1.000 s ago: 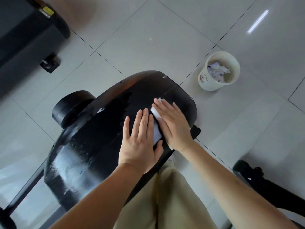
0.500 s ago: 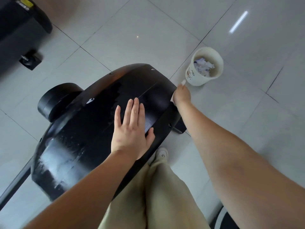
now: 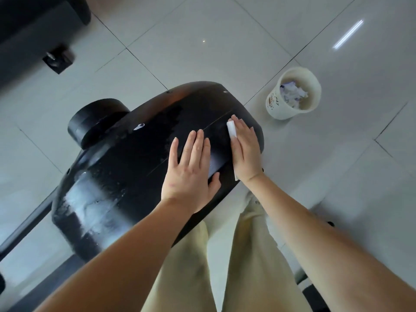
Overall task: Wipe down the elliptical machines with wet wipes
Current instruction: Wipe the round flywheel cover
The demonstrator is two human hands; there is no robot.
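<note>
The elliptical's housing is black plastic, smooth and glossy up top, catching soft highlights. Lower down it goes patchy, with whitish wet smears and streaks dulling the shine. The round disc at its side is black too, and a touch more matt. The wet wipe is white and soft, with no sheen. The floor is pale grey tile, polished and mirroring a strip light, with thin dark grout lines. The cup is cream and matt with a brown print; paper or plastic, can't tell. The crumpled wipes inside are white and dull. The trousers are beige cloth, matt.
</note>
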